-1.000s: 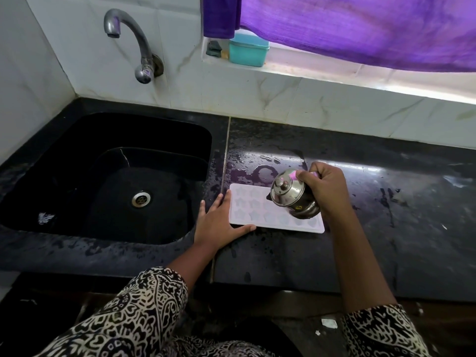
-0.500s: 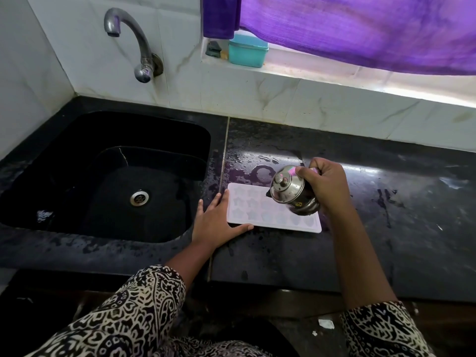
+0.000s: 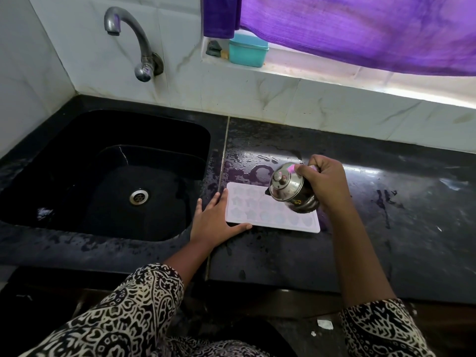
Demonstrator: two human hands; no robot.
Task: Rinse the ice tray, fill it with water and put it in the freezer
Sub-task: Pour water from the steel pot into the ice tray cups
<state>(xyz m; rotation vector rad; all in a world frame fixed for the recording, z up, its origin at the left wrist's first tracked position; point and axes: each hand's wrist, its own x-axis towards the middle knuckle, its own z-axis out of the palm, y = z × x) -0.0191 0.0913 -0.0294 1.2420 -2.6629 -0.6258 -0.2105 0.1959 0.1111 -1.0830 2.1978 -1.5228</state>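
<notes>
1 ice tray (image 3: 246, 204), long axis left-right; left hand (image 3: 215, 219) flat against it; right hand (image 3: 327, 183) grips kettle (image 3: 286, 187).

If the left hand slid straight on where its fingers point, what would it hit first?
Likely the ice tray, whose left edge the left hand touches; beyond, wet counter, then tiled wall.

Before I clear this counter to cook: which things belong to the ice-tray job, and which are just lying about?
In use: ice tray; steel kettle tilted over it, held by the right hand; left hand flat at the tray's end; tap; sink.
Lying about: teal box on the window ledge; purple curtain.
</notes>
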